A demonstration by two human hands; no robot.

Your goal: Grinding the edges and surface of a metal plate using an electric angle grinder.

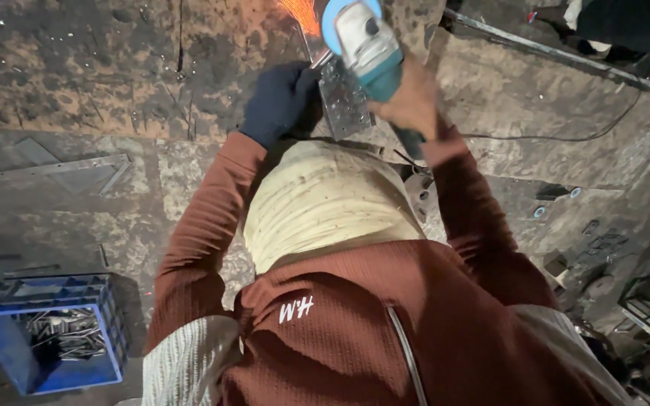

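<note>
Item, our left hand: in a dark blue knit glove, closed against the left edge of a small flat grey metal plate, steadying it. Item, our right hand: bare, wrapped around the body of a teal and grey angle grinder with a blue disc guard, held just above and to the right of the plate. The plate sits between our two hands, on a pale cloth-covered knee. Orange sparks fly off above our left hand, where the disc meets a thin metal strip rising from the plate. A black cable trails away to the right of our right hand across the stained concrete floor. Well below and left of our left hand, a blue plastic crate holds short metal rods. Flat steel frame pieces lie on the floor left of our left sleeve.
</note>
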